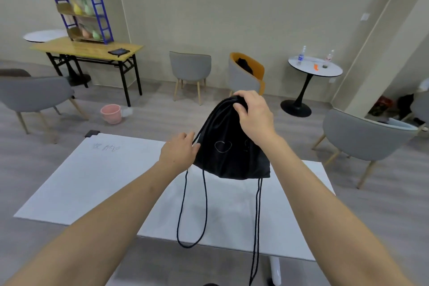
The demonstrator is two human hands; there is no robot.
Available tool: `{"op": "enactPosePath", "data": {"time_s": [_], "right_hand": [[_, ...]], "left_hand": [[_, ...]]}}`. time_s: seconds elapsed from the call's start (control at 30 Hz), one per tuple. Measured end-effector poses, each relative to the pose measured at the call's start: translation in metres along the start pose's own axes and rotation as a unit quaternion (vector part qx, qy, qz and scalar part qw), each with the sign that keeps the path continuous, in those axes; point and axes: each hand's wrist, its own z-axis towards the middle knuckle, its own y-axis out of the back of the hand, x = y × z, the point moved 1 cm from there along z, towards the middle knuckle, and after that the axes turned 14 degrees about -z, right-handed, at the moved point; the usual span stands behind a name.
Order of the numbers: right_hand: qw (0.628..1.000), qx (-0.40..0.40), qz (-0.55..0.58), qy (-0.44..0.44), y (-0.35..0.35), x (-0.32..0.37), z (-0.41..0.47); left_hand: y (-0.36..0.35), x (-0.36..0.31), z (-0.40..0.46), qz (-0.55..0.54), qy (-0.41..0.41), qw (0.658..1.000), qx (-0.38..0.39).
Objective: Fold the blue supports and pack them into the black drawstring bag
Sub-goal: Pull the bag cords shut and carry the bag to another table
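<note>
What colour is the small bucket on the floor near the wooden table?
The bucket is pink, seen in the head view.

white table [97, 183] | pink bucket [111, 113] | grey chair [190, 69]

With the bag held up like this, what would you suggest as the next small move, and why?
Probably draw the cord sideways with the left hand while the right hand keeps the bunched mouth of the black drawstring bag. The bag looks bulged and no loose supports show on the white table, so cinching seems due.

Head camera looks forward and down, close over the white table [97, 183].
</note>
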Motion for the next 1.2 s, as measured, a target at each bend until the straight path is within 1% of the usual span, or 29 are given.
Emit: {"op": "enactPosePath", "data": {"time_s": [0.17,0.27,0.33,0.43,0.53,0.67,0.87,1.1,1.2], "right_hand": [[0.998,0.061,-0.001,-0.021,-0.068,-0.038,0.006],[0.993,0.116,-0.007,-0.038,-0.108,-0.057,0.002],[0.984,0.168,-0.019,-0.05,-0.134,-0.068,-0.008],[0.963,0.256,-0.032,-0.083,-0.166,-0.083,-0.031],[0.948,0.303,-0.037,-0.095,-0.183,-0.092,-0.048],[0.936,0.334,-0.043,-0.103,-0.191,-0.101,-0.061],[0.936,0.341,-0.041,-0.08,-0.192,-0.105,-0.063],[0.933,0.352,-0.053,-0.06,-0.186,-0.109,-0.065],[0.935,0.345,-0.061,-0.052,-0.176,-0.107,-0.064]], "left_hand": [[-0.036,0.02,0.036,0.027,0.024,0.999,0.039],[-0.056,0.034,0.056,0.05,0.027,0.996,0.064],[-0.068,0.041,0.064,0.059,0.033,0.994,0.087],[-0.085,0.049,0.072,0.067,0.031,0.991,0.112],[-0.093,0.05,0.08,0.074,0.028,0.989,0.127],[-0.1,0.047,0.082,0.083,0.021,0.987,0.138],[-0.107,0.037,0.081,0.091,0.02,0.985,0.143],[-0.103,0.027,0.068,0.095,0.031,0.987,0.123],[-0.095,0.02,0.057,0.099,0.029,0.988,0.111]]}}
